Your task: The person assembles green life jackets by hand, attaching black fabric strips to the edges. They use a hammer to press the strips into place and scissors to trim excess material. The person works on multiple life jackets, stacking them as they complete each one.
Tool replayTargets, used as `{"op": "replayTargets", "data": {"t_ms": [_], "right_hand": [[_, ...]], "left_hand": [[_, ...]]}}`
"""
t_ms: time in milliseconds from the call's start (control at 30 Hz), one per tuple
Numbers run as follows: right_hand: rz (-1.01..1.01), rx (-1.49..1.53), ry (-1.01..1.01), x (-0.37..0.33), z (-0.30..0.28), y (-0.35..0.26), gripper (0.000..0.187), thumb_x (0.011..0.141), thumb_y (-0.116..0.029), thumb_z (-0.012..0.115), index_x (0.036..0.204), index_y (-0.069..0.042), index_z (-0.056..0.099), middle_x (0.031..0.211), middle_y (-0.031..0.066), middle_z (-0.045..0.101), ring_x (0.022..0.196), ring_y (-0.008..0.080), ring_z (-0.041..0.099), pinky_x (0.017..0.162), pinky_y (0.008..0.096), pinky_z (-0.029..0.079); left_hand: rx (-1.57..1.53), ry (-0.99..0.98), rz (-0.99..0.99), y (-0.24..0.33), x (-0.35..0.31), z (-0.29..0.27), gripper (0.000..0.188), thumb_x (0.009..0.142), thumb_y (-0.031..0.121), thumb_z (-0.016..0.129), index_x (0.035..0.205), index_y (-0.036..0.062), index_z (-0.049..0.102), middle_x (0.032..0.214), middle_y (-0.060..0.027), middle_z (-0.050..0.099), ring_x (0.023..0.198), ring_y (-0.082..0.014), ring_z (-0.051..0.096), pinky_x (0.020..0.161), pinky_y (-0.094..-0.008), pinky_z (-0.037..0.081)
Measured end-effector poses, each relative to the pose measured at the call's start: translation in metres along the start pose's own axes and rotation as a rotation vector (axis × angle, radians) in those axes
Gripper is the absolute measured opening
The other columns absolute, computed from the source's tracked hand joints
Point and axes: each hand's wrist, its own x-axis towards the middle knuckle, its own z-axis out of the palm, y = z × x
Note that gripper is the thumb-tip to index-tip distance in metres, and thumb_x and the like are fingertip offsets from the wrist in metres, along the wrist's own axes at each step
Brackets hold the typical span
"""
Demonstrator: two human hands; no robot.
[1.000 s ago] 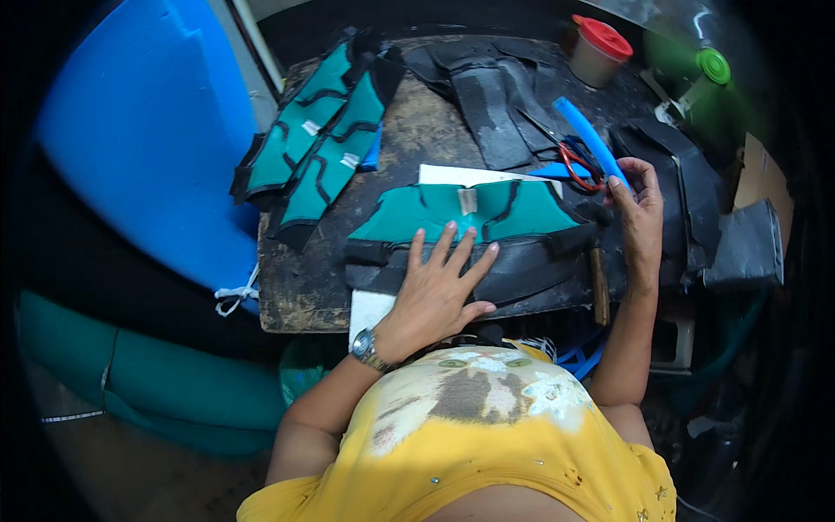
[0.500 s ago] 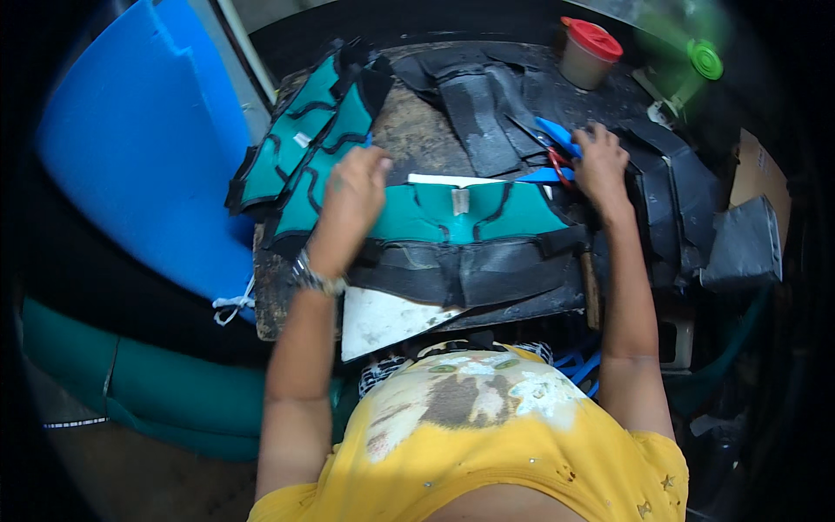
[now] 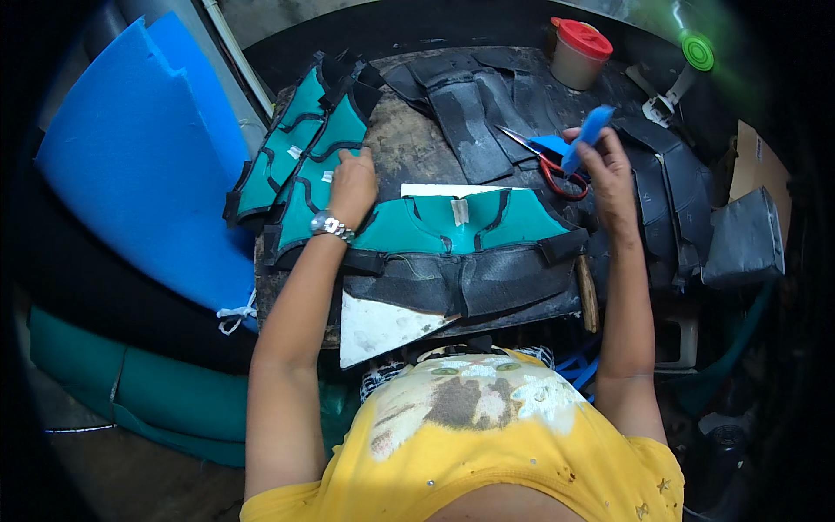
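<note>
The right hand (image 3: 609,178) pinches a blue foam strip (image 3: 588,135) between thumb and fingers, lifted above the red-handled scissors (image 3: 546,161), its long axis tilting up and away to the right. The left hand (image 3: 352,183), fingers curled loosely, rests on the stack of teal pieces (image 3: 296,152), just left of the teal-and-black piece (image 3: 461,252) lying crosswise on the worktable (image 3: 409,143)

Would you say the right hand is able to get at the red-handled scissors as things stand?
Probably yes: the right hand hovers just beside the scissors, which lie uncovered on the worktable; it already holds a blue strip, though.
</note>
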Motion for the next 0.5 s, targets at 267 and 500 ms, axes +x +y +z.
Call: {"op": "replayTargets", "data": {"t_ms": [267,500], "right_hand": [[0.011,-0.403,-0.444,-0.056,0.032,-0.097,0.037,0.097,-0.022,0.065,0.131,-0.007,0.062,0.105,0.0101,0.061,0.094,0.02,0.061,0.085,0.0335,0.049],[-0.179,-0.835,-0.559,-0.085,0.085,-0.052,0.028,0.086,-0.005,0.069,0.113,-0.006,0.063,0.108,0.012,0.06,0.103,0.0308,0.055,0.09,0.0429,0.043]], "left_hand": [[-1.021,-0.004,-0.044,0.025,-0.059,-0.113,0.052,0.085,0.004,0.063,0.136,0.0005,0.054,0.108,-0.011,0.064,0.085,-0.0124,0.064,0.072,-0.0254,0.054],[-1.424,-0.253,-0.172,0.048,-0.12,-0.09,0.055,0.091,0.002,0.063,0.144,0.0016,0.048,0.112,-0.0045,0.062,0.09,-0.0065,0.06,0.076,-0.0218,0.052]]}}
